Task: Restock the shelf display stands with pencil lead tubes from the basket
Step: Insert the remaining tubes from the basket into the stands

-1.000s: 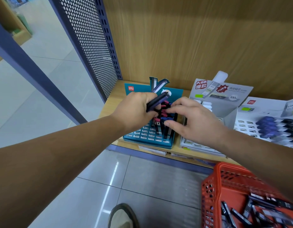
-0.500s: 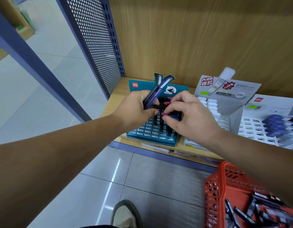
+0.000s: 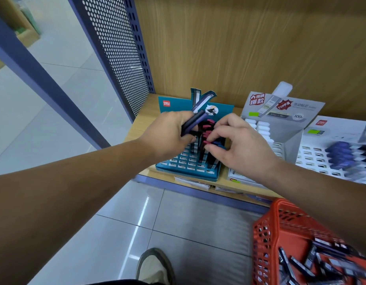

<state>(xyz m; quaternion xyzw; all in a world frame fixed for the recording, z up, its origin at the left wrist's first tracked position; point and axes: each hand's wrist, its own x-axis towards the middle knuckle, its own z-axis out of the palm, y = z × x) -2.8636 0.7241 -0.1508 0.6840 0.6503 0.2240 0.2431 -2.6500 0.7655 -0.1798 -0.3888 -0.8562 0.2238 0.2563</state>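
A teal slotted display stand (image 3: 186,165) sits on the wooden shelf, with several dark lead tubes with pink and blue caps standing in its rear slots. My left hand (image 3: 167,134) grips a small bundle of dark blue lead tubes (image 3: 193,122) above the stand. Over the stand's right side, my right hand (image 3: 239,145) pinches a tube with a blue cap (image 3: 217,144) that stands among the others. The red basket (image 3: 266,239) at the lower right holds several loose tubes.
A grey-white stand (image 3: 280,128) with white tubes sits right of the teal one, and a white slotted stand (image 3: 313,159) with blue items lies further right. A perforated blue side panel (image 3: 116,50) bounds the shelf on the left. My shoe (image 3: 155,266) shows on the tiled floor.
My right hand has moved from the stand's right edge in over the standing tubes and now pinches one there. My left hand keeps its bundle, tilted more upright.
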